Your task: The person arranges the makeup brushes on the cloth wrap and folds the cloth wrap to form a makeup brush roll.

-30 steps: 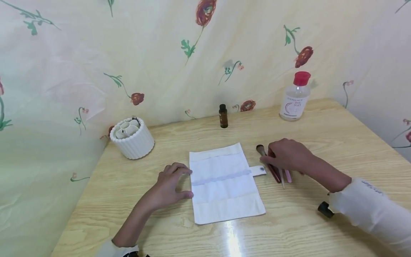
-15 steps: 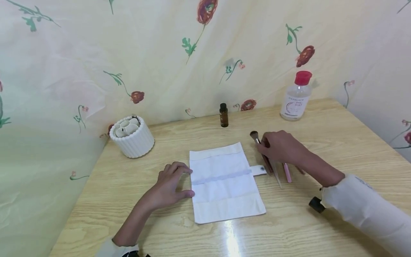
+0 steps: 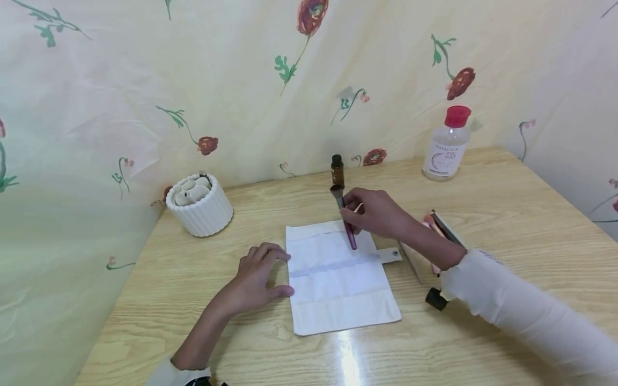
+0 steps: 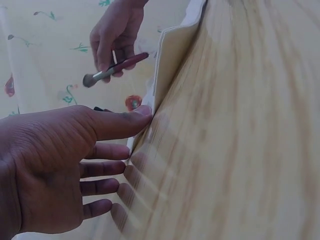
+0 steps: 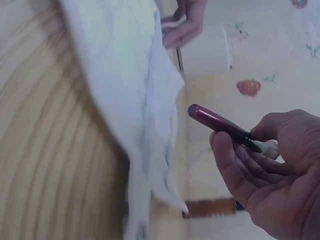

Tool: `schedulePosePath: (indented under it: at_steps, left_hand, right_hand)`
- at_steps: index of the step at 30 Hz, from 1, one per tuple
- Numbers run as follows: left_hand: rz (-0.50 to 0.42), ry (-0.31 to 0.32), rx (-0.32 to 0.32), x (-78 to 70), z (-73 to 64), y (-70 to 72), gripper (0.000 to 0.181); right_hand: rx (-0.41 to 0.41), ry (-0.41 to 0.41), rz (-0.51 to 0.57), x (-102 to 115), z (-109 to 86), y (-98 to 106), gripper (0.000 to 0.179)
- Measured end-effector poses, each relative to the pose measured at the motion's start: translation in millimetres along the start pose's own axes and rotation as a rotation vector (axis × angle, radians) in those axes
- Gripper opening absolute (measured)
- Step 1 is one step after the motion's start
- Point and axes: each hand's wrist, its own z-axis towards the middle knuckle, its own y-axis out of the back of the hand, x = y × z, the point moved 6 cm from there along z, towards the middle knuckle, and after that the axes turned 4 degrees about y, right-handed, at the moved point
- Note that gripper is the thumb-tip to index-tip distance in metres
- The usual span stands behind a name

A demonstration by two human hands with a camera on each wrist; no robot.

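Observation:
A makeup brush [image 3: 350, 229] with a dark red handle and dark bristles is pinched between the thumb and fingers of my right hand [image 3: 376, 213]. It hovers over the far right part of a white cloth brush roll [image 3: 333, 284], bristles pointing away, handle end toward the pockets. The roll lies unfolded, with a snap strap [image 3: 390, 255] sticking out to the right. My left hand [image 3: 253, 279] touches the roll's left edge with thumb and fingertips, fingers spread; in the left wrist view the thumb [image 4: 135, 117] rests at the cloth's edge.
More slim brushes or pencils [image 3: 446, 228] lie right of the roll, partly under my right forearm. A brown bottle [image 3: 337, 170] stands behind it. A red-capped clear bottle [image 3: 446, 145] is at the back right, a white ribbed holder [image 3: 199, 206] at the back left.
My right hand has lifted the brush from the group on the right and carried it left over the roll. The left hand has stayed at the roll's edge.

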Motion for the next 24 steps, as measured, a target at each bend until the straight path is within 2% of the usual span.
schedulePosePath:
  at_steps: [5, 10, 18, 24]
  left_hand:
    - [0.013, 0.002, -0.004, 0.4, -0.1, -1.2, 0.066]
    - [0.023, 0.002, -0.015, -0.7, -0.4, 0.6, 0.066]
    - [0.025, 0.0, -0.015, -2.4, -0.4, 1.8, 0.066]
    - [0.033, -0.001, -0.022, 0.2, -0.6, 1.0, 0.067]
  right_hand:
    - [0.032, 0.015, 0.117, 12, 13.6, -26, 0.046]
    - [0.055, 0.037, 0.176, 22, 24.9, -51, 0.062]
    - [0.074, 0.081, 0.242, 35, 33.1, -80, 0.059]
    - [0.108, 0.063, 0.332, 38, 34.9, -96, 0.059]
